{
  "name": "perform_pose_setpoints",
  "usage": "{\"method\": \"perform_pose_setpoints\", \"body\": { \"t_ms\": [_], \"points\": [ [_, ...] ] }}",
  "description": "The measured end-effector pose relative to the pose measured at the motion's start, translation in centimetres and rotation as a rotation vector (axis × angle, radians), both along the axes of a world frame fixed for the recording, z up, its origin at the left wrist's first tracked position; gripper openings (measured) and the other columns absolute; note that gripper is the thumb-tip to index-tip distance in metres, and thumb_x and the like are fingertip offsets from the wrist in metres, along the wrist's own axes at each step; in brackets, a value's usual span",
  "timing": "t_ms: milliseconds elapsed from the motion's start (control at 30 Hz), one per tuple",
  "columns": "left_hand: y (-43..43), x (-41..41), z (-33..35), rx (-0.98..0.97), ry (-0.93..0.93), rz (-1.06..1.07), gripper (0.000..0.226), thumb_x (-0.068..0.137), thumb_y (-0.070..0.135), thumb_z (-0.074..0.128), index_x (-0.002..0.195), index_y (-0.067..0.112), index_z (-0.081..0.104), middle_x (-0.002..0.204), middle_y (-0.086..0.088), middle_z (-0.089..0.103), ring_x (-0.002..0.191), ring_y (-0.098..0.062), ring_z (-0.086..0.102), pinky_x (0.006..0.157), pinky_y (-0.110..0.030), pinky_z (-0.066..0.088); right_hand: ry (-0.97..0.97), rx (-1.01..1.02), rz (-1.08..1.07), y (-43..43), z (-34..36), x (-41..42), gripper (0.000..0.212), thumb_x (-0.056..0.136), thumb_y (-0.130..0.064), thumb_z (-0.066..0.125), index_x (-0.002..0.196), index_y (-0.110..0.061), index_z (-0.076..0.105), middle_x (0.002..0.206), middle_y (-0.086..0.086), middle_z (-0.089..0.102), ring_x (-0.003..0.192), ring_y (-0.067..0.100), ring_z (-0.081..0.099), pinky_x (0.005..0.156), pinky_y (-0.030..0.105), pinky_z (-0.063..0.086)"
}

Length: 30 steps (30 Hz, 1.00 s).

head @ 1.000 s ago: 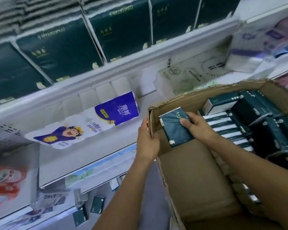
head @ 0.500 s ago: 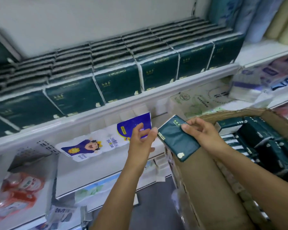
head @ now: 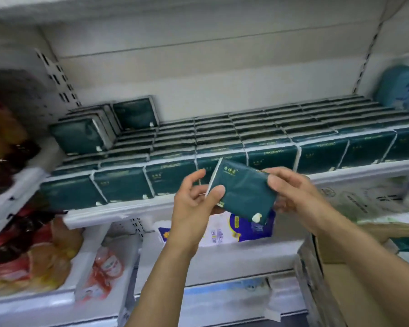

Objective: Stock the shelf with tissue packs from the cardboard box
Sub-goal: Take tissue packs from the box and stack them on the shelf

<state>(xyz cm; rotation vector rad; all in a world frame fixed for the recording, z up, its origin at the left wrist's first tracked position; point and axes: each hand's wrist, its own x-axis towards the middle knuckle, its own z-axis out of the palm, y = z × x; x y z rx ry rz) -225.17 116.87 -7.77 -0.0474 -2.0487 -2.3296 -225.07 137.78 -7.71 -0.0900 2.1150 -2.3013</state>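
Observation:
A dark green tissue pack (head: pixel 242 192) is held up in front of the white shelf (head: pixel 222 197). My right hand (head: pixel 293 192) grips its right edge. My left hand (head: pixel 194 201) pinches its left edge, thumb on the front. Rows of the same green tissue packs (head: pixel 265 138) fill the shelf behind it, with a second layer of a few packs (head: pixel 85 135) at the shelf's back left. The cardboard box (head: pixel 340 246) shows only partly at the lower right.
Below the shelf lies a white and blue paper-roll pack (head: pixel 234 232). Red and orange packets (head: pixel 26 256) fill the lower left shelves. A light blue pack (head: pixel 401 88) stands at the shelf's right end. Pale printed packs (head: pixel 364 199) lie above the box.
The tissue pack has come out of the box and up to shelf height. My left hand let go of the box rim and took hold of the pack. The view tilted upward.

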Motion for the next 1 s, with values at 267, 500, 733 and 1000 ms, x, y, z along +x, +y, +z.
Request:
{"method": "perform_pose_setpoints", "body": {
  "t_ms": [267, 500, 733, 1000],
  "points": [
    [-9.4, -1.8, 3.7, -0.132, 0.2, 0.303, 0.03, 0.085, 0.021, 0.071, 0.113, 0.022, 0.058, 0.109, 0.002, 0.067, 0.104, -0.014, 0.063, 0.089, -0.028, 0.053, 0.151, 0.005, 0.053, -10.1, 4.7, -4.2, 0.028, 0.079, -0.004, 0.071, 0.105, -0.009, 0.063, 0.099, 0.015, 0.072, 0.079, 0.025, 0.066, 0.056, 0.024, 0.052],
    [-19.4, -3.5, 5.6, -0.245, 0.231, 0.611, 0.032, 0.093, 0.023, 0.062, 0.122, 0.03, 0.054, 0.119, 0.009, 0.058, 0.111, -0.004, 0.055, 0.085, -0.011, 0.042, 0.225, 0.117, 0.095, -21.2, 7.2, -8.7, 0.027, 0.076, -0.004, 0.078, 0.1, -0.004, 0.065, 0.092, 0.015, 0.071, 0.076, 0.022, 0.067, 0.064, 0.027, 0.058],
    [-26.5, -6.3, 7.4, -0.299, 0.137, 0.622, 0.051, 0.095, 0.019, 0.059, 0.142, 0.024, 0.039, 0.136, 0.011, 0.047, 0.125, -0.006, 0.045, 0.099, -0.022, 0.034, 0.307, 0.317, 0.122, -30.8, 8.4, -12.5, 0.024, 0.077, -0.015, 0.08, 0.093, -0.014, 0.063, 0.09, 0.009, 0.066, 0.074, 0.014, 0.06, 0.071, 0.029, 0.057],
    [-28.6, -9.5, 8.0, -0.338, 0.069, 0.538, 0.066, 0.095, 0.022, 0.059, 0.151, 0.025, 0.023, 0.154, 0.005, 0.033, 0.139, -0.018, 0.034, 0.111, -0.032, 0.03, 0.274, 0.32, 0.077, -34.4, 8.6, -15.8, 0.032, 0.074, -0.005, 0.081, 0.095, -0.013, 0.058, 0.083, -0.003, 0.062, 0.07, 0.007, 0.058, 0.059, 0.01, 0.05]
  ]
}}
